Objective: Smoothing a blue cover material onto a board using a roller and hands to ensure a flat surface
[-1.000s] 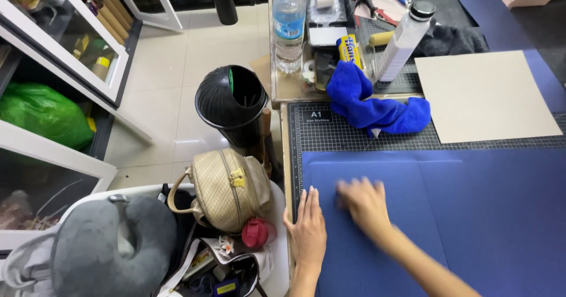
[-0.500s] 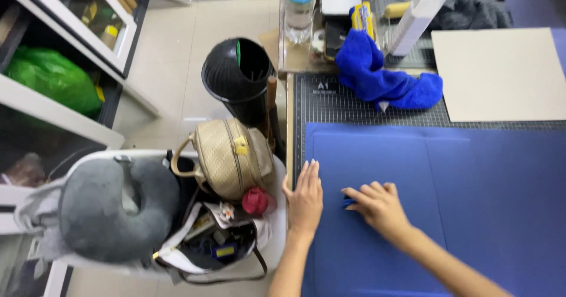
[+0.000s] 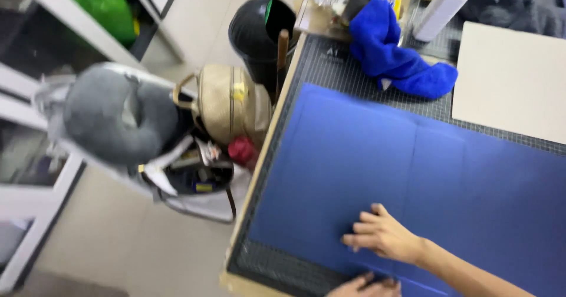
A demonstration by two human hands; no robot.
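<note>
Pressing hand: the right hand (image 3: 386, 238) is laid flat, fingers spread apart, on the blue sheet (image 3: 413, 179); nothing is clamped in it.
Head view, left hand: the left hand (image 3: 365, 286) is seen only in part at the lower edge, resting on the sheet's near border; whether it is curled or flat cannot be told.
Sheet position: the blue sheet is spread over the dark gridded cutting mat (image 3: 330, 67), reaching almost to the table's left edge; faint fold lines are seen running across it.
Handling: the sheet is judged to be thin, light and pliable, likely card or leatherette, easily creased and prone to sliding on the mat.
Hold point: it is best taken by an edge or corner, or held down with flat palms.
Surroundings: a crumpled blue cloth (image 3: 395, 52) and a pale board (image 3: 513, 79) lie beyond the sheet; a black bin (image 3: 259, 32), a tan bag (image 3: 227, 105) and a grey neck pillow (image 3: 118, 117) are seen beside the table.
</note>
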